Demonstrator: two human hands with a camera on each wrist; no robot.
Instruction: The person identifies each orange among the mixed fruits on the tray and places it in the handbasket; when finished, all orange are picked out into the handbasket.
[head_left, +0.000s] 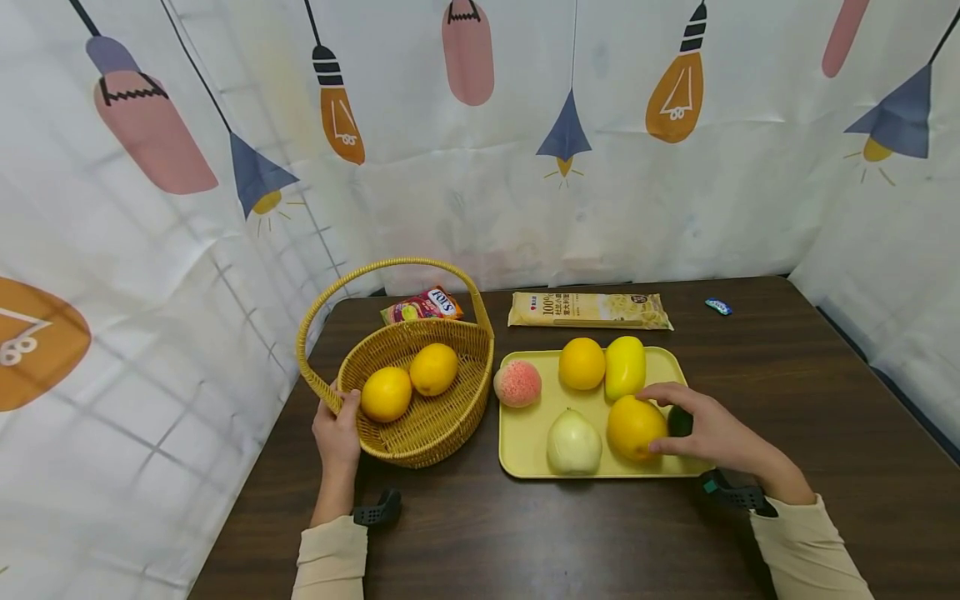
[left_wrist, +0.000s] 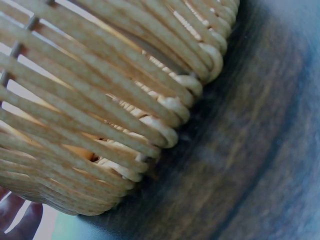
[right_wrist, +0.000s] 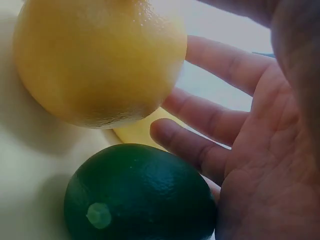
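At the left of the head view my left hand point(head_left: 337, 437) grips a yellow woven basket point(head_left: 427, 450) where its handle meets the rim. Two oranges point(head_left: 387, 394) lie inside it. Over a yellow tray point(head_left: 517, 458), my right hand point(head_left: 708, 429) holds another orange point(head_left: 632, 429) between thumb and fingers. Beside that hand is a dark green fruit point(right_wrist: 140, 195), partly hidden in the head view. Also on the tray are a pale pear point(head_left: 573, 443), a yellow mango-like fruit point(head_left: 625, 368) and one more orange point(head_left: 582, 364). A pink peach point(head_left: 517, 383) rests at the tray's left edge.
Behind the basket lies a red snack bag point(head_left: 423, 306). A long noodle packet point(head_left: 588, 310) stretches behind the tray, and a small blue wrapped piece point(head_left: 718, 307) is farther right. A patterned curtain point(head_left: 465, 192) hangs along the back of the dark table point(head_left: 525, 533).
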